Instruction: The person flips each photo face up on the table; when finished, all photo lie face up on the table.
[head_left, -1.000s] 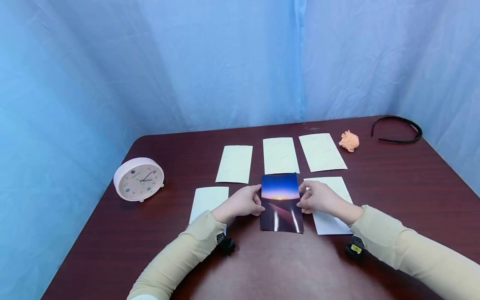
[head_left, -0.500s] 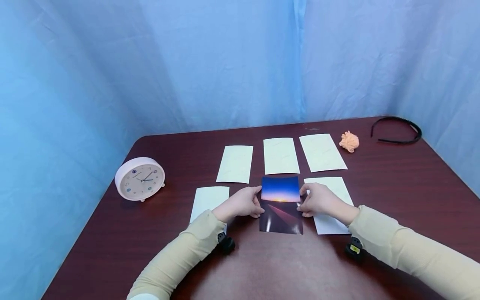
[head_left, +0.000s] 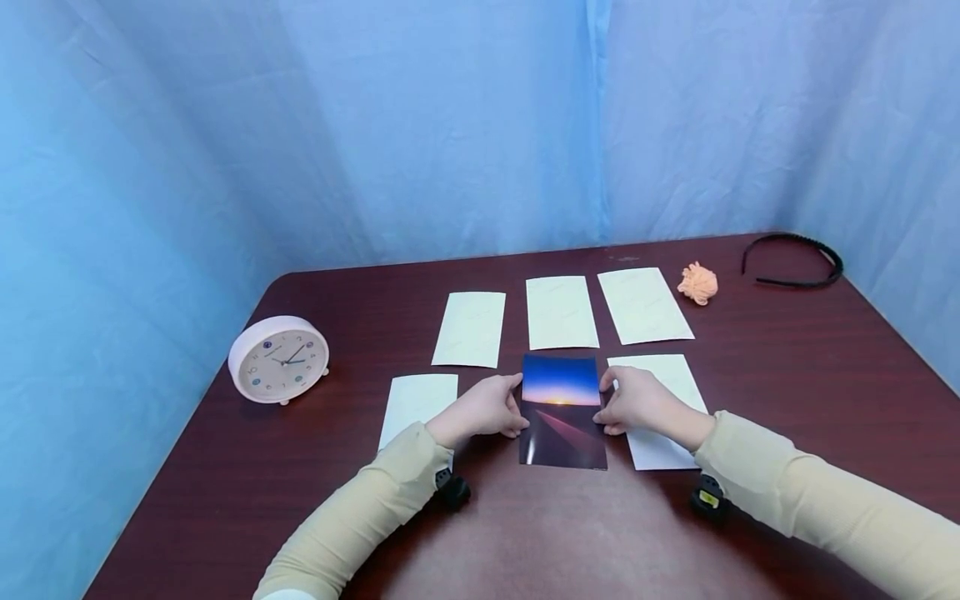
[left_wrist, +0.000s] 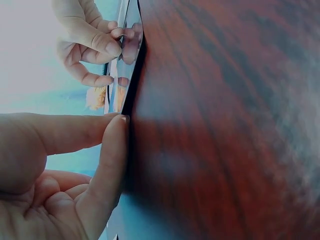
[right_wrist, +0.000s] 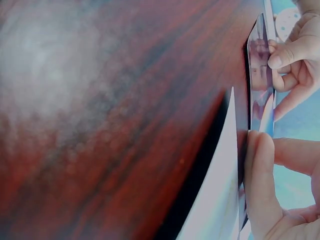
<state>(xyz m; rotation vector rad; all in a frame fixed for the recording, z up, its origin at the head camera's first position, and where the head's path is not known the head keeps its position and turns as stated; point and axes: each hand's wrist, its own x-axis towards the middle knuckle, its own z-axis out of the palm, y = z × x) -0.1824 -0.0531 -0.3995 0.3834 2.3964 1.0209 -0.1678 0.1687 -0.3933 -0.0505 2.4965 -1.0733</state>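
Blue curtains (head_left: 450, 125) back the dark-red bench (head_left: 525, 542). The white clock's (head_left: 279, 362) dial lettering is too small to read. Among white sheets (head_left: 648, 307), the sunset photo (head_left: 562, 408) sits mid-bench, left hand (head_left: 483, 407) and right hand (head_left: 640, 398) fingers pinching opposite edges. Only the wrist views show its gloss mirroring fingers.

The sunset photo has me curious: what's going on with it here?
A person is holding the photo by its sides, the left hand at its left edge and the right hand at its right. Its picture faces up. Five white sheets lie around it on the table: three beyond it, one on either side. Further out are a clock to the left, and a peach bundle and a black headband to the far right, neither hand touching them.
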